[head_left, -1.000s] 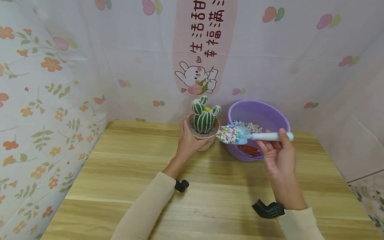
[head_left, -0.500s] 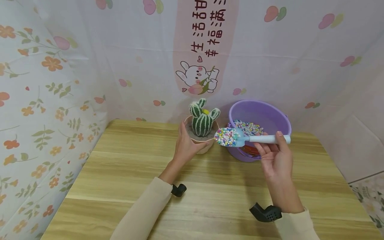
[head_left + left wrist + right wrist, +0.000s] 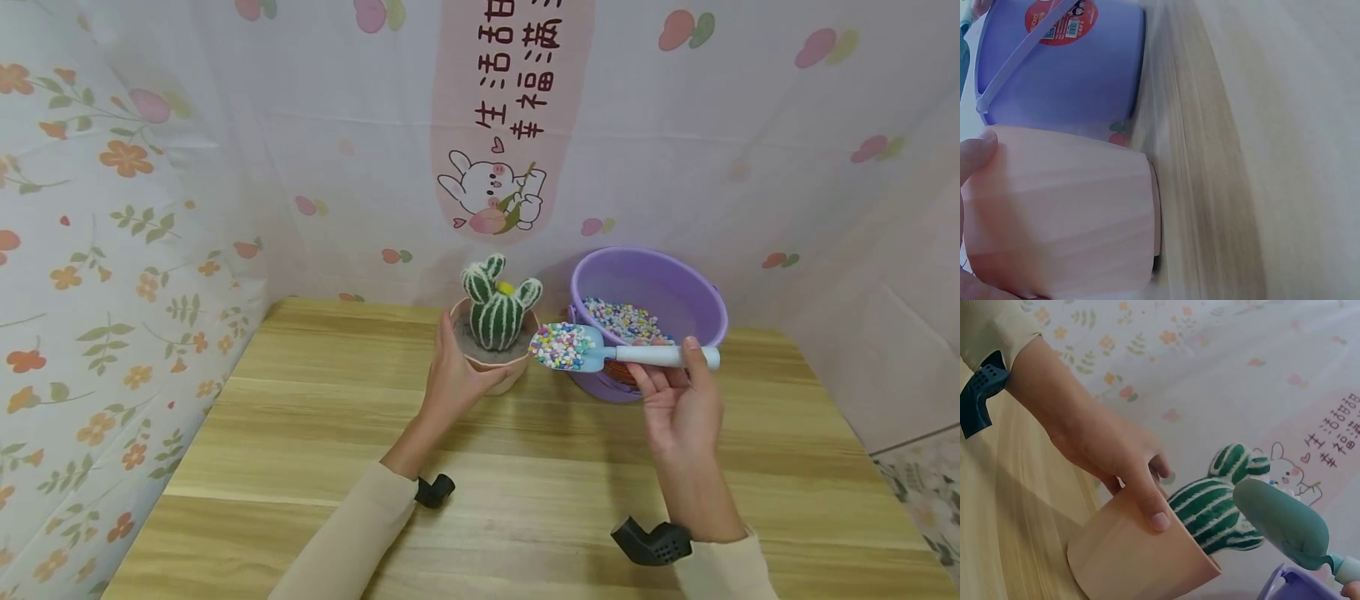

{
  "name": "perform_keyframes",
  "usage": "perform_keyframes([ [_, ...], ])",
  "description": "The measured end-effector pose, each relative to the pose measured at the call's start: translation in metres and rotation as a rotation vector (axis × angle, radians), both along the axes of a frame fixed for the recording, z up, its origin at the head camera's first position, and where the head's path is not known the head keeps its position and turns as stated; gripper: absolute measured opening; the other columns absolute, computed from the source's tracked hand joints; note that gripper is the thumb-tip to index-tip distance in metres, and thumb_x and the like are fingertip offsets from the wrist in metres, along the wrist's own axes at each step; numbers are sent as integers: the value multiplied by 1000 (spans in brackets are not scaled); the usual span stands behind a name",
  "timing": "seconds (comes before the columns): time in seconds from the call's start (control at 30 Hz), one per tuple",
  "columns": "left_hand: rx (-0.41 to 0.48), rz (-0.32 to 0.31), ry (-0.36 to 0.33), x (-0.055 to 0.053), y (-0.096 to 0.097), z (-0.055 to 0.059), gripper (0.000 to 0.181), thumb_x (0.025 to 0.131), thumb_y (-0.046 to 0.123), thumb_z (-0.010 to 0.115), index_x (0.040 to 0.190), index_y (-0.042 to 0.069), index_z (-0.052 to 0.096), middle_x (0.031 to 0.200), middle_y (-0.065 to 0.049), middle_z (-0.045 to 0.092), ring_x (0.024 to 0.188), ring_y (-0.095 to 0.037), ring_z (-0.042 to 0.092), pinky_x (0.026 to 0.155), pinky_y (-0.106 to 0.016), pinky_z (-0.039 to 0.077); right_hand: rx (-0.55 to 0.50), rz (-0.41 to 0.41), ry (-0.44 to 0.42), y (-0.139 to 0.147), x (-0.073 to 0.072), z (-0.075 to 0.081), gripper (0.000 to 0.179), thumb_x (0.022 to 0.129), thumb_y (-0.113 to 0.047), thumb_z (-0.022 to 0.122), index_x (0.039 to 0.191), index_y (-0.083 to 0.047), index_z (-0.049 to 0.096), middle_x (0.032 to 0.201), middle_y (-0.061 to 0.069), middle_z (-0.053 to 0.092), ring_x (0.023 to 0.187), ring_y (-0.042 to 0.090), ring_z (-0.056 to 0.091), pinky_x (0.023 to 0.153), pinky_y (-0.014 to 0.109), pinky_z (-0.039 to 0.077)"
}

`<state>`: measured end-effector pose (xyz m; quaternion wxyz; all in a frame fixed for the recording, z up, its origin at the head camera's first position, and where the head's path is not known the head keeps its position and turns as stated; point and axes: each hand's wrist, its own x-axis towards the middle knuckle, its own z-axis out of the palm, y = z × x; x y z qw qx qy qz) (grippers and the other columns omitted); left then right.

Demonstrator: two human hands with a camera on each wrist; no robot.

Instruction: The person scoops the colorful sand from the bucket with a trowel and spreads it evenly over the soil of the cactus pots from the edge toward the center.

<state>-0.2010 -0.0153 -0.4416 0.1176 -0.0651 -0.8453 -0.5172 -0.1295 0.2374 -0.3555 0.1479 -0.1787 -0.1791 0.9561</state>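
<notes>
My left hand (image 3: 450, 379) grips the rim of a pale pink-orange flowerpot (image 3: 1141, 550), thumb on the near side. In the pot a green-and-white striped toy cactus (image 3: 497, 323) with a yellow flower stands in grey filling. My right hand (image 3: 686, 408) holds a light blue trowel (image 3: 651, 356) by its white handle, thumb on top. Small multicoloured pebbles (image 3: 562, 346) fill the trowel's blade, whose tip reaches right to the pot's right rim. In the right wrist view, the blade's underside overlaps the cactus.
A purple bucket (image 3: 637, 271) with more coloured pebbles (image 3: 621, 318) stands tilted-looking behind the trowel, right of the pot. Its handle and a red label (image 3: 1063, 22) face the pot's side. The wooden table (image 3: 517, 500) backs onto a printed cloth wall.
My left hand has drawn the pot left and towards me. My right hand with the loaded trowel has followed the same way, staying at the pot's right rim.
</notes>
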Motion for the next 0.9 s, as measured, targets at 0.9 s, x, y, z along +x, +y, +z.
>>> perform_keyframes([
  [0.9, 1, 20, -61, 25, -12, 0, 133, 64, 49, 88, 157, 11, 1, 161, -13, 12, 144, -34, 25, 108, -56, 34, 66, -32, 31, -28, 1, -17, 26, 92, -8, 66, 113, 0, 52, 82, 23, 70, 86, 37, 71, 76, 50, 53],
])
